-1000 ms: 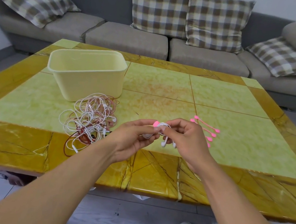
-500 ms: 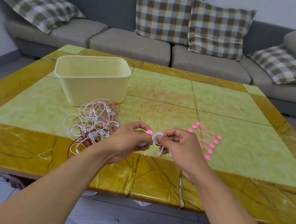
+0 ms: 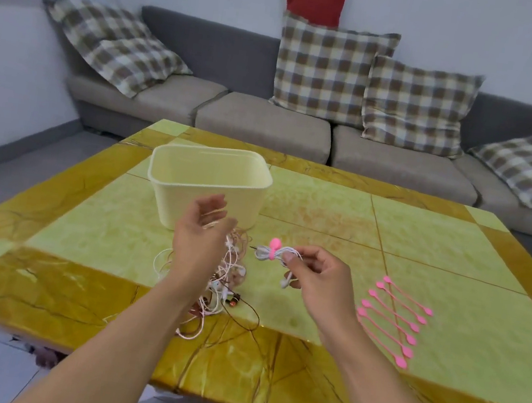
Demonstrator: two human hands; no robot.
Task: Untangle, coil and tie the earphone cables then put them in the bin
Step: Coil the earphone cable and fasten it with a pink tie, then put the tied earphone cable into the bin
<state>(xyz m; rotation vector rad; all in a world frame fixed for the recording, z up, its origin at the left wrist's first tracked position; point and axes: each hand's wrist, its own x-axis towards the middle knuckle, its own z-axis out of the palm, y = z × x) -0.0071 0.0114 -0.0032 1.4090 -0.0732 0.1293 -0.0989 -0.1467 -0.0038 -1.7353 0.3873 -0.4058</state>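
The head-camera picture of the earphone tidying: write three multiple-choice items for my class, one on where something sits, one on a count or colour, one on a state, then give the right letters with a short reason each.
1. Where does the bin stand relative to the tangled cables?
A. Behind them, toward the sofa
B. On the floor
C. At the table's right edge

2. How many loose pink ties lie in the row on the table?
A. Two
B. Seven
C. Twelve

3. What state is the white earphone bundle in?
A. Lying in the bin
B. Coiled, wrapped with a pink tie, held in the right hand
C. Uncoiled across the table

Answers:
1 A: the bin stands on the table just beyond the tangle.
2 B: seven ties lie side by side.
3 B: the right hand pinches the tied coil above the table, while the left hand is open.
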